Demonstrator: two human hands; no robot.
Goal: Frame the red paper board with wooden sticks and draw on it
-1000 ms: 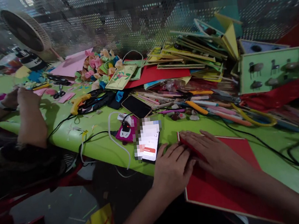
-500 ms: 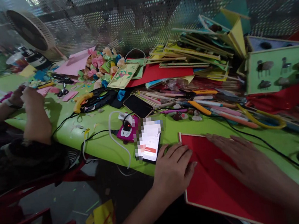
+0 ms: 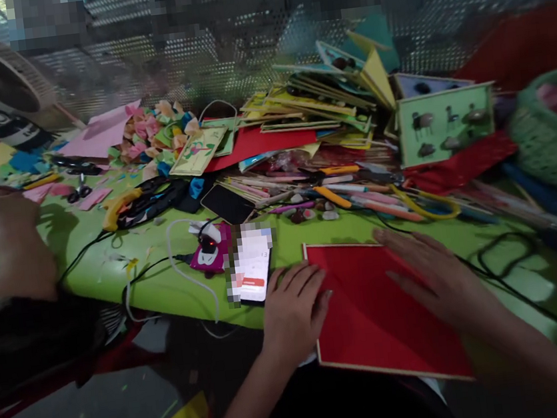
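Observation:
A red rectangular board (image 3: pixel 363 293) with thin pale wooden strips along its edges lies in front of me, reaching over the table's front edge. My left hand (image 3: pixel 293 311) rests across the board's left edge, fingers extended and lying loosely. Over the upper right part of the board is my right hand (image 3: pixel 430 279), flat with its thumb apart from the other fingers. Neither hand grips anything. Just left of my left hand, a phone with a lit screen (image 3: pixel 253 265) lies on the green table (image 3: pixel 166 285).
A purple power strip (image 3: pixel 216 253) with cables sits beside the phone. Behind lie pliers, pens and sticks, a dark phone (image 3: pixel 227 203) and stacked framed boards (image 3: pixel 307 108). A green basket (image 3: pixel 551 131) stands right; black cable (image 3: pixel 512 290) crosses below it. Another person's arm (image 3: pixel 18 245) is at left.
The view has turned right, bringing the green basket into sight and shifting everything left. My right hand sits slightly farther right on the board; my left hand stays at its left edge.

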